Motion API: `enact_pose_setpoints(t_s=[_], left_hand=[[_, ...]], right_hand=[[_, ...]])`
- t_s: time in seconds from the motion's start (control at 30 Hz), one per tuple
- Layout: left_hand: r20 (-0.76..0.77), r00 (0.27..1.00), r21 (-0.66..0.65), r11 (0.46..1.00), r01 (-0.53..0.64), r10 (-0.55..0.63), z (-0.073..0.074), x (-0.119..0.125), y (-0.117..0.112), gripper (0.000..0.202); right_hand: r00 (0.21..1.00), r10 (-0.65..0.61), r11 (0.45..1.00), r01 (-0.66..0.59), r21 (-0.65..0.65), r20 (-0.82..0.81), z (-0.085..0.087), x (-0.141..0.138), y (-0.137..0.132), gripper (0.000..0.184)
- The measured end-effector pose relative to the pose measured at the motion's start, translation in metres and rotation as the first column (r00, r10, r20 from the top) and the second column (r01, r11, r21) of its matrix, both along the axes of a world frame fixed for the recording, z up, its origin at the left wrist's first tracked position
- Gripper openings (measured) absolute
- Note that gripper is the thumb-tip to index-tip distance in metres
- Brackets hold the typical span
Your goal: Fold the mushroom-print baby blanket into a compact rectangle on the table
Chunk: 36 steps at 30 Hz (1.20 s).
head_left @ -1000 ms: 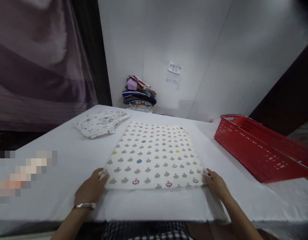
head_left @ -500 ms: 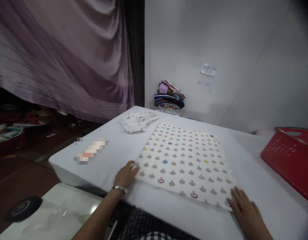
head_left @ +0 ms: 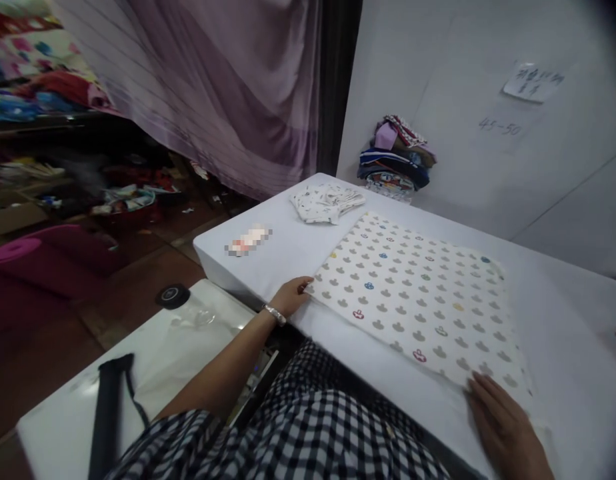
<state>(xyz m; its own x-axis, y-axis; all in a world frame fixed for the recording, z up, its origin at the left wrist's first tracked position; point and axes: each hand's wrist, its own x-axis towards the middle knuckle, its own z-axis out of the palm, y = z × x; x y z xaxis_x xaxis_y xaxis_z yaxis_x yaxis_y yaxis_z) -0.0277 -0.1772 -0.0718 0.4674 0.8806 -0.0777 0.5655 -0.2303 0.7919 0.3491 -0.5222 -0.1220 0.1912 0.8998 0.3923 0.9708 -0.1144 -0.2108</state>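
A white cloth (head_left: 413, 293) printed with grey, red, blue and yellow mushroom-like shapes lies spread flat on the white-covered table (head_left: 283, 257). At its near left corner, my left hand (head_left: 291, 298) has thumb and fingers closed on the edge. My right hand (head_left: 505, 423) rests with fingers stretched out along the near edge, close to the right corner; it grips nothing visible. Beyond the cloth's far left corner lies a folded white printed fabric (head_left: 323, 202). A small blurred-out item (head_left: 248, 240) is on the table's left part.
A stack of folded clothes (head_left: 395, 160) stands at the table's far side by the wall. To my left is a lower white surface (head_left: 173, 347) with a black round object (head_left: 173, 295) and a dark strapped item (head_left: 111, 407). A purple curtain (head_left: 248, 87) hangs behind.
My view has turned left and down, so the table sits further right and the red basket is nearly out of sight. The cloth stays spread, with both hands at its near edge.
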Motion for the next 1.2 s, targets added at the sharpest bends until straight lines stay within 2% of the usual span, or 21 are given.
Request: enact_pose_setpoints(t_s=[0.1, 0.17, 0.4, 0.53, 0.73, 0.8, 0.87, 0.93, 1.0, 1.1, 1.2], left_hand=[[-0.153, 0.988, 0.183, 0.982, 0.046, -0.018, 0.005, 0.007, -0.007, 0.045], [-0.233, 0.972, 0.236, 0.970, 0.063, -0.006, 0.008, 0.011, -0.011, 0.044], [-0.424, 0.901, 0.292, 0.956, 0.037, 0.095, 0.009, 0.013, -0.015, 0.039], [-0.489, 0.867, 0.302, 0.951, 0.067, 0.094, 0.009, 0.015, -0.009, 0.040], [-0.529, 0.846, 0.357, 0.923, 0.142, 0.075, 0.015, 0.021, -0.005, 0.046], [-0.529, 0.843, 0.437, 0.883, 0.169, 0.101, 0.017, 0.026, -0.007, 0.049], [-0.516, 0.855, 0.504, 0.824, 0.259, 0.047, 0.016, 0.033, -0.010, 0.049], [-0.492, 0.863, 0.515, 0.760, 0.396, -0.115, 0.012, 0.043, -0.015, 0.045], [-0.460, 0.840, 0.500, 0.698, 0.513, -0.288, 0.008, 0.054, -0.021, 0.041], [-0.437, 0.799, 0.513, 0.616, 0.598, -0.413, 0.007, 0.070, -0.024, 0.036], [-0.426, 0.797, 0.588, 0.539, 0.603, -0.428, 0.009, 0.078, -0.021, 0.034]], right_hand=[[0.999, -0.029, 0.999, 0.028, 0.020, 0.020, 0.000, 0.001, -0.002, 0.040], [0.998, -0.061, 0.998, 0.060, 0.028, 0.030, 0.001, 0.002, -0.003, 0.040], [0.981, -0.188, 0.982, 0.188, 0.006, 0.050, 0.007, 0.011, -0.018, 0.044], [0.946, -0.319, 0.947, 0.321, -0.023, 0.061, 0.011, 0.009, -0.023, 0.044], [0.911, -0.408, 0.906, 0.412, -0.092, 0.059, 0.025, -0.002, -0.016, 0.040], [0.923, -0.378, 0.914, 0.384, -0.131, 0.071, 0.031, -0.007, -0.011, 0.038], [0.947, -0.314, 0.933, 0.321, -0.162, 0.068, 0.036, -0.011, -0.004, 0.036], [0.965, -0.258, 0.947, 0.264, -0.183, 0.056, 0.038, -0.015, 0.005, 0.034], [0.977, -0.208, 0.959, 0.212, -0.190, 0.039, 0.037, -0.017, 0.014, 0.033], [0.990, -0.137, 0.980, 0.139, -0.144, 0.017, 0.036, -0.020, 0.026, 0.032], [0.992, -0.122, 0.992, 0.122, -0.026, 0.017, 0.034, -0.020, 0.033, 0.029]])
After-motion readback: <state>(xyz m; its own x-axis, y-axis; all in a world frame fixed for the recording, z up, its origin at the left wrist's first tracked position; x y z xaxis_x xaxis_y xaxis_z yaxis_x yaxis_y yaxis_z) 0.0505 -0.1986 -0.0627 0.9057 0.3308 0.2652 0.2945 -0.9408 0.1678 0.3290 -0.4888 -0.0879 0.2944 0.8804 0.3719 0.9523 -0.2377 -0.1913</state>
